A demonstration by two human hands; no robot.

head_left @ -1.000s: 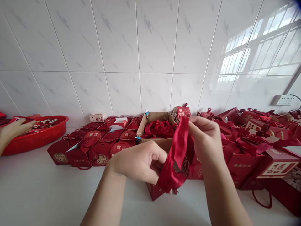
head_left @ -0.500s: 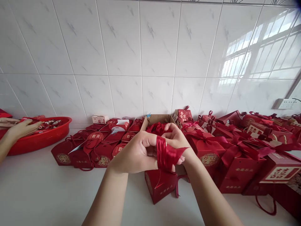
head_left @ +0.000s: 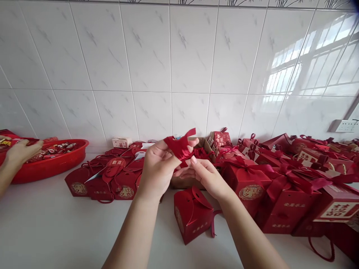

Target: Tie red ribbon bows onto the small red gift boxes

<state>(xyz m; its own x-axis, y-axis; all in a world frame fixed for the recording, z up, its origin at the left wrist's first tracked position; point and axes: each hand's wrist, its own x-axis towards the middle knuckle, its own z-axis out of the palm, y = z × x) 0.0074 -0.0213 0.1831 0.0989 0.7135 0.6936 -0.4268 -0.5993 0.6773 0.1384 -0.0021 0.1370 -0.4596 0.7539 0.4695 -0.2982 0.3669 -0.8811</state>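
Note:
A wide, glossy red ribbon (head_left: 181, 147) is wrapped in layers around the fingers of my left hand (head_left: 159, 166), one short end sticking up at the top. My right hand (head_left: 206, 175) is just below and to the right, its thumb and fingers closing at the ribbon's lower edge; the exact grip is partly hidden. Beneath both hands, a closed red gift box (head_left: 193, 216) stands on the white table, with a thin dark-red ribbon (head_left: 213, 224) lying at its right side. Behind my hands, an open cardboard box (head_left: 182, 183) holds more red ribbon (head_left: 202, 153).
Red gift boxes (head_left: 125, 183) crowd the left, with a small white-and-red box (head_left: 122, 142) behind them. Several bow-tied boxes (head_left: 288, 201) fill the right. At far left, another person's hand (head_left: 24, 151) is over a red basin (head_left: 56, 164) of wrapped sweets. A tiled wall (head_left: 151, 67) stands behind.
My left hand has turned upward and risen slightly with the wrapped ribbon. My right hand has come from behind the ribbon to its lower right. The gift box below shows more.

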